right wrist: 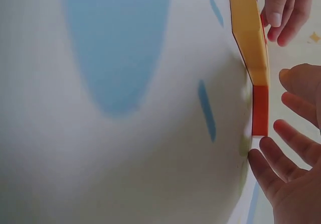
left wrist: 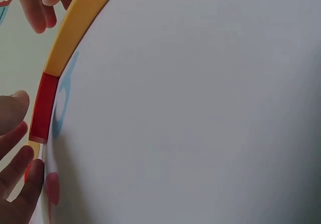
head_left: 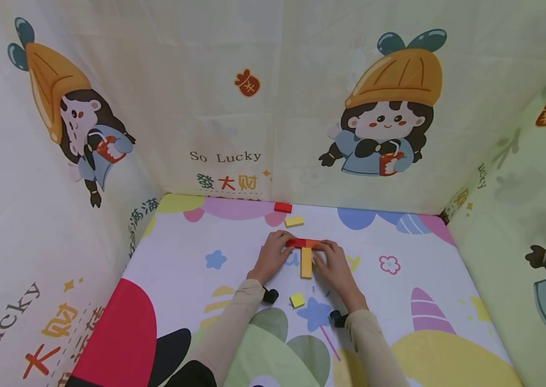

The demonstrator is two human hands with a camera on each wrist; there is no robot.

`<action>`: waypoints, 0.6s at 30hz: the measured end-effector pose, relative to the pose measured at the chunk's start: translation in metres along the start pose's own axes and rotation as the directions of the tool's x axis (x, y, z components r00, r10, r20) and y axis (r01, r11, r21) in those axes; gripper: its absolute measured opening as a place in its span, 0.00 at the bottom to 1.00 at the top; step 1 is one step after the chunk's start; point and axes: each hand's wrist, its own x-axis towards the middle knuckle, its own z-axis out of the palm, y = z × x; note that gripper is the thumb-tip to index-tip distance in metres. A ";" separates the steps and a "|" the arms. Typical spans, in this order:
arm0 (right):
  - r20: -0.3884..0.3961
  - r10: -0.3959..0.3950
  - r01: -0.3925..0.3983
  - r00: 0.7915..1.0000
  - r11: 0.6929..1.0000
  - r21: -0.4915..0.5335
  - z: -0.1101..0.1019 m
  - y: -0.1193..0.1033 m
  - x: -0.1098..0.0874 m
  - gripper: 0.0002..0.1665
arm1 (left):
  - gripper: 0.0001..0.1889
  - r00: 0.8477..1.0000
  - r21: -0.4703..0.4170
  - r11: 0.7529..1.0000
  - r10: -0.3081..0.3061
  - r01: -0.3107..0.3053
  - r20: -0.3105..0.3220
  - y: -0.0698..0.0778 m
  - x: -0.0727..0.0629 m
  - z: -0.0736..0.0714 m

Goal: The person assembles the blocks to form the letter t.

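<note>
Play mat (head_left: pixel 239 236): white ground, with a pink patch (head_left: pixel 239 208) at the far edge, a blue half-round (head_left: pixel 356 217) and a blue-and-white striped shape (head_left: pixel 414 223) toward the far right corner, and a red shape (head_left: pixel 123 328) at the left edge. Long block (head_left: pixel 306 263): plain amber-yellow. Left crossbar block (head_left: pixel 296 243): red; right crossbar block (head_left: pixel 314 244): orange-red. Block nearest the far edge (head_left: pixel 283 208): red; block just nearer (head_left: pixel 294 221): pale yellow. Small block toward the near edge (head_left: pixel 297 300): bright yellow. Sleeves (head_left: pixel 234 317): beige. Fabric walls (head_left: pixel 302 107): cream, printed with orange-hatted, grey-blue-clothed cartoon figures (head_left: pixel 370 161).
</note>
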 end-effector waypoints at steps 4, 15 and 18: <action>-0.009 0.015 -0.015 1.000 1.000 0.016 0.002 -0.002 -0.005 0.22 | 0.20 1.000 0.007 1.000 0.020 -0.020 0.006 -0.004 -0.003 0.003; 0.019 0.000 -0.001 1.000 1.000 0.025 0.001 -0.008 -0.015 0.27 | 0.19 1.000 -0.001 1.000 -0.005 0.005 0.025 -0.003 -0.003 0.002; 0.044 0.005 -0.006 0.999 1.000 0.028 0.002 -0.010 -0.017 0.29 | 0.18 1.000 -0.004 1.000 -0.018 0.018 0.020 -0.003 -0.002 0.002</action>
